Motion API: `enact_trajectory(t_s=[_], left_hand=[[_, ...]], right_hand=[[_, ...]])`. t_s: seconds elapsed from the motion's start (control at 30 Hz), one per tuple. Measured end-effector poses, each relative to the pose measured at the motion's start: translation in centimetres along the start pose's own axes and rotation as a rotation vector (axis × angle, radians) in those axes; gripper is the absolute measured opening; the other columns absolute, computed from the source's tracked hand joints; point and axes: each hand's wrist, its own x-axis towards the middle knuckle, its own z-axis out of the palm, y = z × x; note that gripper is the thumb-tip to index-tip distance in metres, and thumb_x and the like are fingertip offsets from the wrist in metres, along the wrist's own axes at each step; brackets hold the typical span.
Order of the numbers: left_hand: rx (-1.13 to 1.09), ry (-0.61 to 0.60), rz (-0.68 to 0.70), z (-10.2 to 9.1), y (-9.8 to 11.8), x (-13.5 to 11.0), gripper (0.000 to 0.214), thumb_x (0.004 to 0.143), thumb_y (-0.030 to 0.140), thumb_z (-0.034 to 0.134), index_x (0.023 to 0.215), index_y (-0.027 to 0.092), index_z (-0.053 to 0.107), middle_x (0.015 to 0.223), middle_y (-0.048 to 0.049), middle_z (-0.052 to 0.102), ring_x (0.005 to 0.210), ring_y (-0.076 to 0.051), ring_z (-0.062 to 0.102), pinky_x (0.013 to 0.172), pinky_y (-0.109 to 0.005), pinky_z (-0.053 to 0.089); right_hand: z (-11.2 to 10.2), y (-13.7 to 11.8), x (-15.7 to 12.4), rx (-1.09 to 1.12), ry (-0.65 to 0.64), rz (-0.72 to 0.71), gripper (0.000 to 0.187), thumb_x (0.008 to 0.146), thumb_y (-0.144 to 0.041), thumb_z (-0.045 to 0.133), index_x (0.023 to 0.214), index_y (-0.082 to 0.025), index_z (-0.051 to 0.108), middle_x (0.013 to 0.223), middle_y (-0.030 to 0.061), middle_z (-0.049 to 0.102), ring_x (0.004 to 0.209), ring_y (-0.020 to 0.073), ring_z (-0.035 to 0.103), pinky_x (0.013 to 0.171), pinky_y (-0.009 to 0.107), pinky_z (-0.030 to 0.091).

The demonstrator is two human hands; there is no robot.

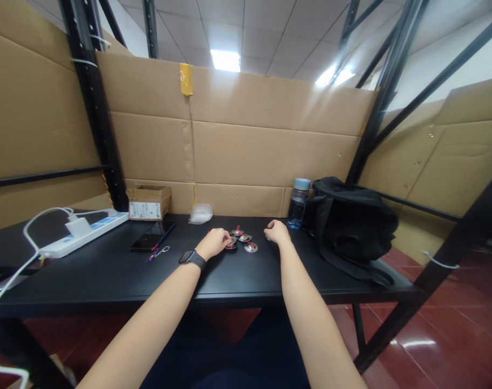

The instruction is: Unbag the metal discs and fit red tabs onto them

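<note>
Several small domed metal discs with red loops, which look like finger cymbals [251,247], lie in a loose cluster on the black table [238,275]. My left hand [214,243], with a dark watch [192,258] on its wrist, is at the left side of the cluster. Its fingers are closed at the edge of one finger cymbal [231,244], partly hidden by them. To the right of the cluster, apart from it, my right hand [278,232] is closed in a pinch low over the table. A small greyish edge shows at its fingertips, too little to name.
At the left are a white power strip [87,232] with cables, a phone [152,236], a keyring [158,254] and a small cardboard box [148,202]. A clear plastic bag [200,214] lies at the back. On the right stand a water bottle [298,205] and a black backpack [351,221]. Cardboard walls surround the table.
</note>
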Motion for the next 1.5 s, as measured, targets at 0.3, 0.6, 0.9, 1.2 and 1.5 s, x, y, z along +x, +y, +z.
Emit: enact_trajectory(t_s=[0.3,0.6,0.9,1.2,1.5], left_hand=[[0.044,0.055,-0.017,-0.1,0.6,-0.1,0.016,0.088,0.015,0.059,0.078,0.016,0.071,0.085,-0.0092,0.071,0.082,-0.021,0.067,0.08,-0.028,0.048],[-0.318,0.183,-0.097,-0.8,0.9,0.1,0.017,0.094,0.025,0.049,0.091,0.019,0.064,0.086,-0.0039,0.074,0.078,-0.018,0.068,0.074,-0.027,0.048],[-0.413,0.177,-0.037,-0.5,1.3,0.2,0.016,0.09,0.027,0.05,0.089,0.018,0.063,0.086,-0.0039,0.073,0.077,-0.017,0.066,0.073,-0.027,0.051],[-0.585,0.125,-0.111,0.1,0.9,0.5,0.012,0.077,0.025,0.06,0.082,0.017,0.067,0.083,-0.0047,0.076,0.075,-0.018,0.071,0.072,-0.027,0.055],[-0.553,0.175,-0.111,-0.3,1.0,0.4,0.015,0.07,0.02,0.063,0.084,0.016,0.068,0.082,-0.0033,0.075,0.07,-0.015,0.069,0.066,-0.025,0.053]], right_hand=[[-0.1,-0.2,0.1,0.066,0.084,-0.121,0.018,0.075,-0.025,0.068,0.092,-0.021,0.069,0.103,0.0084,0.069,0.095,0.0206,0.065,0.083,0.03,0.05],[1.1,-4.2,-2.5,0.434,-0.163,-0.69,0.035,0.072,-0.018,0.07,0.106,-0.022,0.068,0.103,0.003,0.067,0.086,0.0157,0.061,0.082,0.03,0.051],[2.1,-7.2,-4.7,0.623,-0.381,-0.785,0.054,0.072,-0.029,0.08,0.123,-0.024,0.063,0.116,0.0051,0.07,0.096,0.0185,0.068,0.084,0.03,0.054],[1.6,-6.9,-4.6,0.568,-0.428,-0.765,0.053,0.069,-0.027,0.081,0.12,-0.024,0.065,0.097,0.001,0.072,0.081,0.0155,0.067,0.077,0.027,0.053],[1.7,-6.5,-4.1,0.539,-0.382,-0.703,0.052,0.068,-0.029,0.081,0.118,-0.023,0.067,0.1,0.0025,0.071,0.077,0.0142,0.066,0.072,0.027,0.053]])
